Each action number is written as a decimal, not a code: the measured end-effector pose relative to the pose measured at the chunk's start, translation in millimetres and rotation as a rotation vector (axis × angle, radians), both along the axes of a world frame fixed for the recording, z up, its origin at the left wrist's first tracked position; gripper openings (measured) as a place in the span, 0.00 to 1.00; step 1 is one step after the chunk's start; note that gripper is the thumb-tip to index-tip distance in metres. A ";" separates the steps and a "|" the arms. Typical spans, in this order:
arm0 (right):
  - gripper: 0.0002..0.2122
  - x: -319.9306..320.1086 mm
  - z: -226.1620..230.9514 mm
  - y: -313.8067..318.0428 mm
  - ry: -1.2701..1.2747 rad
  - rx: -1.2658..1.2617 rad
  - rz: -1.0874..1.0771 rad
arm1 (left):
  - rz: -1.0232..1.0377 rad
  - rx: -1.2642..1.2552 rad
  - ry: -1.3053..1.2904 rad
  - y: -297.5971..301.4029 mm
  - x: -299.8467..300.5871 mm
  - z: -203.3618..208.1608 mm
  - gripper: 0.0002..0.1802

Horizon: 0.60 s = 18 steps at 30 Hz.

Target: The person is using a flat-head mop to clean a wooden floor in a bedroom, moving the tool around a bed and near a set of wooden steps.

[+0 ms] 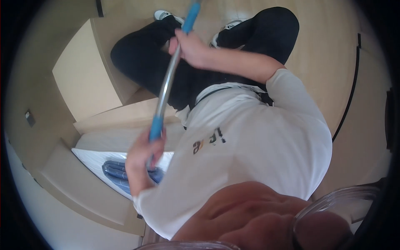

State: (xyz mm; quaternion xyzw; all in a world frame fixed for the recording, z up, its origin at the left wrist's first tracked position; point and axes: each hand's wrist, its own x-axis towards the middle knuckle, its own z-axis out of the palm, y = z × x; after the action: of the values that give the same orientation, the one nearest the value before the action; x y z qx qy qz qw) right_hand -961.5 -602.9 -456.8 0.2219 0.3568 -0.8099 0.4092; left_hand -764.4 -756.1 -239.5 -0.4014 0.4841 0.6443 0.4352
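Observation:
A long metal pole (166, 85) with blue grip sections slants across the front of my body. Its upper end runs out at the top edge of the picture. My right hand (191, 48) is closed round the pole just below the upper blue section (191, 17). Lower down and to the left, my left hand (146, 153) is wrapped round the pole at the lower blue section (156, 128). The pole's lower tip shows only in part by my left hand.
At left stands a pale wooden panel or cabinet (85, 71). Below it, folded blue striped cloth (116, 171) lies on a white padded surface (85, 152). My legs (271, 33) are bent in dark trousers over a light wood floor (321, 62). A pale wall or door (366, 108) is at right.

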 end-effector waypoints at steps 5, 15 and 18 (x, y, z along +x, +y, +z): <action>0.08 19.1 4.1 10.8 -0.043 0.059 -0.028 | 0.069 0.070 -0.092 12.4 12.8 6.0 0.12; 0.09 -307.1 -161.5 139.6 0.692 1.464 0.582 | 0.226 0.559 0.209 229.4 -228.8 -259.1 0.09; 0.09 -320.5 -121.0 150.2 1.046 1.837 0.842 | 0.269 0.494 0.222 274.3 -271.9 -242.2 0.11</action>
State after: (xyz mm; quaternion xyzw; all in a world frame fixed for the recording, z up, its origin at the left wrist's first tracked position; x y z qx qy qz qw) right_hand -1282.0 -452.7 -577.8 -0.0647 0.9885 -0.0338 0.1323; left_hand -1036.3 -481.8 -481.7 -0.2708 0.3000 0.8344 0.3748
